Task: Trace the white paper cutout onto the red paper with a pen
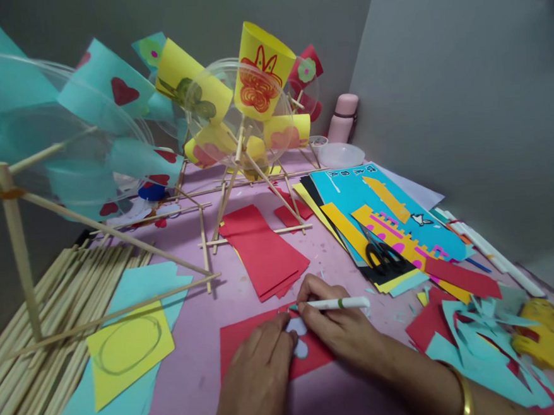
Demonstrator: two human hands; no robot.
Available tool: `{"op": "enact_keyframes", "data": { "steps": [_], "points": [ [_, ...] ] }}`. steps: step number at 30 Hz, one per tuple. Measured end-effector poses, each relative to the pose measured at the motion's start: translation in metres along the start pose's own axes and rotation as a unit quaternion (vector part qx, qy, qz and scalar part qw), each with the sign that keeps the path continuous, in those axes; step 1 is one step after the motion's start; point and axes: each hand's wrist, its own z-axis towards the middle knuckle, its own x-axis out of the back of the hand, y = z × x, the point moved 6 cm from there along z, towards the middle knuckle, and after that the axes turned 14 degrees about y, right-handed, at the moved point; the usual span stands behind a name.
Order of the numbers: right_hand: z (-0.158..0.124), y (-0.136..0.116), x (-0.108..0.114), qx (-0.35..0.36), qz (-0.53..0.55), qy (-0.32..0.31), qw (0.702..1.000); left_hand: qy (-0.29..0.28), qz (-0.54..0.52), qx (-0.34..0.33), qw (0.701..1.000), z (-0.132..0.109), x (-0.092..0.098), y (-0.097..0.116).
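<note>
A red sheet of paper (229,343) lies on the pink table (188,359) at the near middle, with a pale cut-out shape (300,346) on it. My left hand (262,366) presses down on the red paper, its fingertips at the left edge of the cut-out; the fingers lie flat. In my right hand (335,327) is a white marker (343,303), pinched between thumb and fingers. Its green tip end touches down near the top of the cut-out, close to my left fingertips.
Stick-framed wheels carry yellow (265,69) and blue paper cups (107,80) behind. Wooden sticks (39,338) lie left, beside yellow paper (130,347). Red strips (261,250) lie ahead. Black scissors (385,257), a yellow toy (546,334) and paper scraps (476,345) are at right.
</note>
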Motion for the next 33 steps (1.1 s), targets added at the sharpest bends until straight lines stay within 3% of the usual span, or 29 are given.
{"op": "enact_keyframes", "data": {
  "steps": [17,33],
  "points": [
    [0.0001,-0.0018,0.0,0.002,-0.015,-0.007,1.0,-0.021,0.003,0.004,1.0,-0.0023,-0.0014,-0.0004],
    [-0.0011,-0.0006,0.0003,0.006,-0.01,-0.004,1.0,0.003,0.0,0.0,1.0,0.004,0.0018,0.0009]
  ]
}}
